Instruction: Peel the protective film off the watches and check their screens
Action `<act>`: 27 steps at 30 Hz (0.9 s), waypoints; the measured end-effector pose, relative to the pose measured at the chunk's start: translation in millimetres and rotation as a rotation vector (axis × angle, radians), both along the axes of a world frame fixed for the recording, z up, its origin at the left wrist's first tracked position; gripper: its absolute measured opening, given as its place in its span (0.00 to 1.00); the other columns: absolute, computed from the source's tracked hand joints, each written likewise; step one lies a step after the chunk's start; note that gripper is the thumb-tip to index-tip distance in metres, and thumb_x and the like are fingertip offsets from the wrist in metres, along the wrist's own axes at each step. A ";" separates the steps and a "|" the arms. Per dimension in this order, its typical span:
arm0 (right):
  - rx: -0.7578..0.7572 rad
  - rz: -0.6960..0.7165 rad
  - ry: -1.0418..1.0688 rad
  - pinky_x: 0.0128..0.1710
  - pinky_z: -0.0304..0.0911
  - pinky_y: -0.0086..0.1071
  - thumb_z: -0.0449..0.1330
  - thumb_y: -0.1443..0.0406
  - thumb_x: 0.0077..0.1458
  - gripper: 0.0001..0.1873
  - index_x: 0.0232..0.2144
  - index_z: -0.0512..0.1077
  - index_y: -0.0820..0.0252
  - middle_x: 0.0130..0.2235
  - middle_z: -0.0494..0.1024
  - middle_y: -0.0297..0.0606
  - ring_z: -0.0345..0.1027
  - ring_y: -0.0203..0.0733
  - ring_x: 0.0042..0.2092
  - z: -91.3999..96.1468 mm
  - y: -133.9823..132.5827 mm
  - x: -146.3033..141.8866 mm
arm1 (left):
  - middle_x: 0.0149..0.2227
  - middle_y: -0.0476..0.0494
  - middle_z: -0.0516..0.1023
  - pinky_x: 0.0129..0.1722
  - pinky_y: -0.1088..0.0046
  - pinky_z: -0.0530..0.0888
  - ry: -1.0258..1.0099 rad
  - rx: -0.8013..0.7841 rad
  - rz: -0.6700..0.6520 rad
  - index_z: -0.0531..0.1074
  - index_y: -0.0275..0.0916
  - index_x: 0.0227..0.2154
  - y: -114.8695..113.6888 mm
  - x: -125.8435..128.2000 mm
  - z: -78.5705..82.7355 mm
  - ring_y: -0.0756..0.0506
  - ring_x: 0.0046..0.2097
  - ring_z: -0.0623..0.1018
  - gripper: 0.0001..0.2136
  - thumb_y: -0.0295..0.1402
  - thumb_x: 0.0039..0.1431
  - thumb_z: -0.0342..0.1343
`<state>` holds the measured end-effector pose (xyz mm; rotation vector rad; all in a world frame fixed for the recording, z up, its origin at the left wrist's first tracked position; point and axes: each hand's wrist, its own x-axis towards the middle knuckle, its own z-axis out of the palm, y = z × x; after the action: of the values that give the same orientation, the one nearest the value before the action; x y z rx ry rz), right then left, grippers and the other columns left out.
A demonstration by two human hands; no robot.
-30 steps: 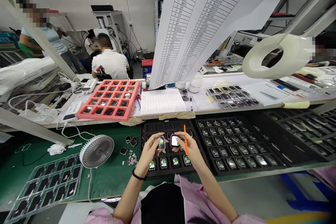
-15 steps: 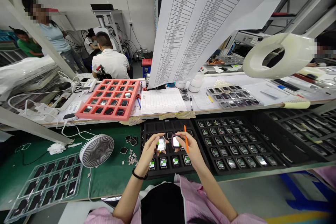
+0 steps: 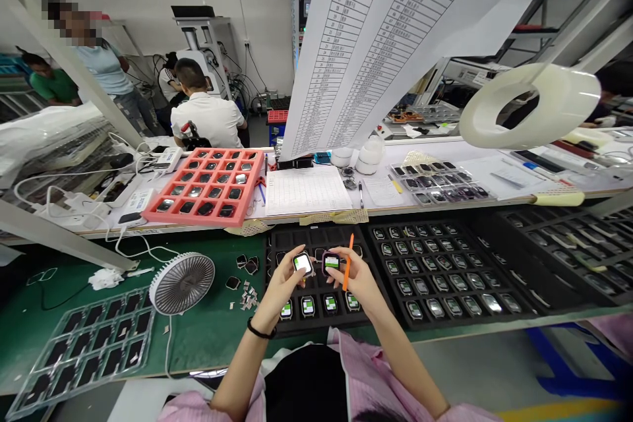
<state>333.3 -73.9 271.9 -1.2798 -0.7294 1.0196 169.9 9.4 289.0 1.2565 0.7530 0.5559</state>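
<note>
Next to left hand (image 3: 281,282), curled round one watch (image 3: 301,264), right hand (image 3: 363,278) kinda pinches another watch (image 3: 330,261) plus orange stick (image 3: 349,260).

The left grip (image 3: 281,282) is curled, its fingers (image 3: 291,255) bent inward. The right grip (image 3: 361,280) faces it, near but apart, its thumb (image 3: 338,275) angled inward. Behind the grips, the left forearm (image 3: 242,366) and right forearm (image 3: 406,356) spread outward, both bare.

It's bright here. The square, glassy watch (image 3: 302,264) in my bare left hand (image 3: 279,283) shines white. My flat, green tabletop (image 3: 202,336) looks stretched toward its left edge.
</note>
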 end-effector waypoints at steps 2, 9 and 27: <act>-0.010 -0.021 -0.007 0.21 0.67 0.29 0.67 0.55 0.44 0.20 0.39 0.70 0.56 0.42 0.74 0.38 0.69 0.32 0.23 1.6 0.3 -1.1 | 0.46 0.40 0.77 0.30 0.74 0.68 0.002 -0.007 0.012 0.66 0.41 0.53 0.0 0.6 0.1 0.46 0.37 0.74 0.21 0.42 0.58 0.54; -0.056 -0.082 0.015 0.19 0.67 0.28 0.66 0.53 0.45 0.17 0.33 0.72 0.57 0.38 0.73 0.35 0.64 0.29 0.21 7.6 1.7 -4.4 | 0.35 0.43 0.78 0.23 0.77 0.63 0.006 -0.029 0.028 0.72 0.39 0.42 0.9 3.7 -1.5 0.49 0.29 0.72 0.17 0.46 0.57 0.54; -0.019 -0.031 -0.006 0.19 0.62 0.31 0.62 0.50 0.49 0.17 0.34 0.71 0.55 0.32 0.75 0.35 0.67 0.35 0.20 5.7 1.6 -4.1 | 0.33 0.44 0.77 0.19 0.79 0.61 0.066 -0.014 0.054 0.71 0.38 0.39 3.4 6.8 0.7 0.51 0.26 0.72 0.18 0.47 0.54 0.56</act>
<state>329.3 -72.3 277.6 -1.3072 -0.7036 1.0004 176.7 12.8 289.7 1.2495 0.8469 0.5547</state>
